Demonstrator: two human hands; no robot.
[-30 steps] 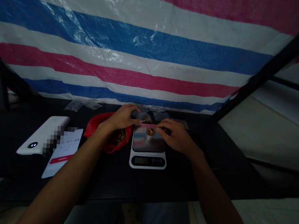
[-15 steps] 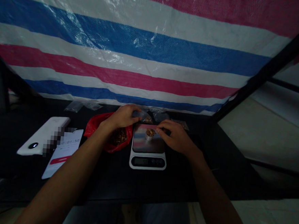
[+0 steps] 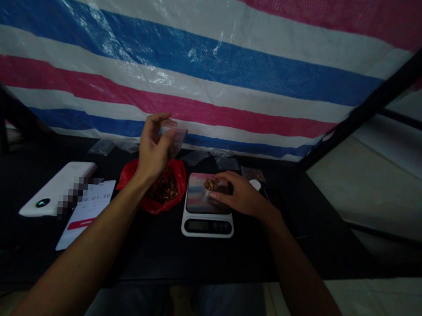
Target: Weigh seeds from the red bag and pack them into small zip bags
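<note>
My left hand [image 3: 155,147] is raised over the red plastic bag [image 3: 182,189], pinching a small clear zip bag [image 3: 176,138] between thumb and fingers. What lies in the zip bag is hard to make out. Brown, nut-like pieces [image 3: 165,191] fill the red bag. A small round cup [image 3: 206,192], heaped with similar pieces [image 3: 210,184], stands on the metal plate of a white digital scale [image 3: 209,228]. My right hand [image 3: 235,191] has its thumb and index finger around the cup's right side. The scale's reading is too dim to read.
At left lie a white device [image 3: 59,186] and a phone [image 3: 87,212] showing a timer. Flat clear bags [image 3: 195,157] line the back of the black table, with a filled one [image 3: 253,174] and a round white object [image 3: 255,184] at right. A striped tarp [image 3: 201,94] hangs behind.
My left hand has lifted a zip bag from behind the scale, up and left above the red bag. My right hand has shifted slightly left, its fingers now around the cup.
</note>
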